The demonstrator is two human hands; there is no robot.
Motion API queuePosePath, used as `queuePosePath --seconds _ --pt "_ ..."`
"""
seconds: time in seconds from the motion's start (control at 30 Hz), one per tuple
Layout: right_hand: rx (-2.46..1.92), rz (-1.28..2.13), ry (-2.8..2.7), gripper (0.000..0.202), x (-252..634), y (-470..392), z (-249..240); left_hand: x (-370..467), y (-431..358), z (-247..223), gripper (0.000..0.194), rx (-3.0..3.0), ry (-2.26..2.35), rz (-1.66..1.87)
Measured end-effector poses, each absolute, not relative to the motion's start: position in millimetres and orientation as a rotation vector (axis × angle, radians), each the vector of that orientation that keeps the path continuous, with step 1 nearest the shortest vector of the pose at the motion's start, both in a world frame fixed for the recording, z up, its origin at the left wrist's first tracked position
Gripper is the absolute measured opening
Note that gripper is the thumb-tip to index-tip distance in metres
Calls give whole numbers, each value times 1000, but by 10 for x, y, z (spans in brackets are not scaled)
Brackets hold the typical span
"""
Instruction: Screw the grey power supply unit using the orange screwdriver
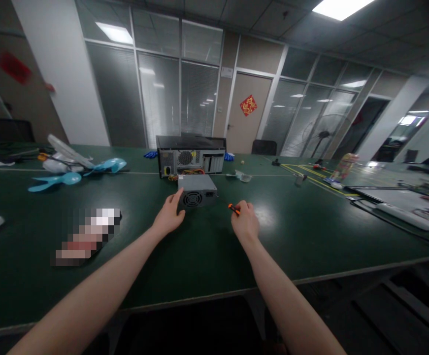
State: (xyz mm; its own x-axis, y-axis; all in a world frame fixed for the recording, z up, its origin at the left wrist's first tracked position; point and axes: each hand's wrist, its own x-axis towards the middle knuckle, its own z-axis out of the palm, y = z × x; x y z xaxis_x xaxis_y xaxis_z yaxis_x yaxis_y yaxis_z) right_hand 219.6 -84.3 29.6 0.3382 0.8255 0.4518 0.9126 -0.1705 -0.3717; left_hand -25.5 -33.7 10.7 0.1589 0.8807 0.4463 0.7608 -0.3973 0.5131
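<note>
A grey computer power supply (202, 184) sits on the green table, its round fan grille and power socket facing me. My left hand (169, 216) is at its left front corner, index finger stretched against the side and thumb apart. To the right of the box, my right hand (245, 221) is closed around an orange and black screwdriver (234, 209). Its thin shaft seems to point left toward the box's right end; whether the tip touches is too small to tell. Behind the power supply stands a black computer case (190, 144), its rear panel toward me, with coloured cables between them.
Light-blue plastic pieces (57, 182) lie on the left, near a white object (68, 158). A pixelated item (88, 236) is nearer me. Clear plastic (241, 176) lies behind my right hand. A laptop-like panel (380, 195) and cables are at the right. The table's front edge (214, 297) runs below my forearms.
</note>
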Motion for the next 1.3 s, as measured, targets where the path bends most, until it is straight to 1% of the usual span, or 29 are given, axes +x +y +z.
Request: queuePosePath --seconds 0.83,1.13,1.3 --pt "-1908 -182 -1527 10 2181 -818 258 -249 -333 99 70 2261 1618 1072" --pt "-1902 -237 -1572 13 2173 -857 263 -247 -341 100 69 2260 1603 1076" --pt "-1927 -224 -1585 21 2193 -861 272 -245 -325 89 70 2259 1592 1089"
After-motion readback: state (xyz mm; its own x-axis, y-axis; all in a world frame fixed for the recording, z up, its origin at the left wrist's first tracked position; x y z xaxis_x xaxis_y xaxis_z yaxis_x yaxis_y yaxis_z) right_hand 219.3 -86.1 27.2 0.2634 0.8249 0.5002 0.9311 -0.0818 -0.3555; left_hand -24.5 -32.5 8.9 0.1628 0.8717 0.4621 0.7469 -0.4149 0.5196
